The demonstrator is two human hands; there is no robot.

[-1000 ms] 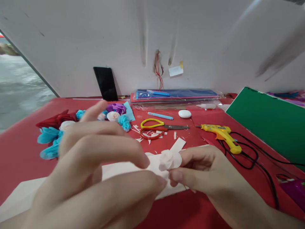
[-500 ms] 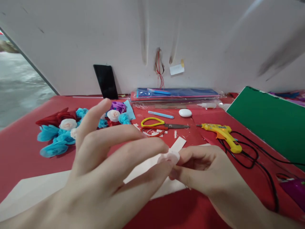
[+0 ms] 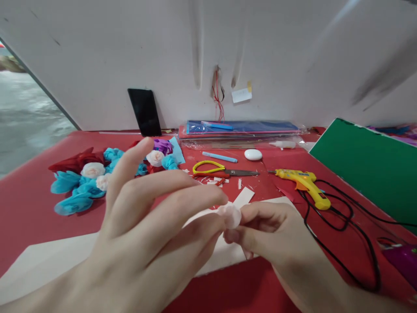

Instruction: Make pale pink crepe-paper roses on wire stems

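Our left grip (image 3: 156, 221) and right grip (image 3: 276, 232) both pinch the pale paper flower (image 3: 233, 216) in the frame's lower centre. We seem to be shaping it; the next move calls for light, steady pressure. At right, a hot-glue gun (image 3: 297, 177) lies on the counter (image 3: 29, 195).

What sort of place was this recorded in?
Probably a craft workspace: on the red table, set against a wall, are a yellow glue gun, scissors beside paper scraps, and a cluster of handmade-looking flowers.
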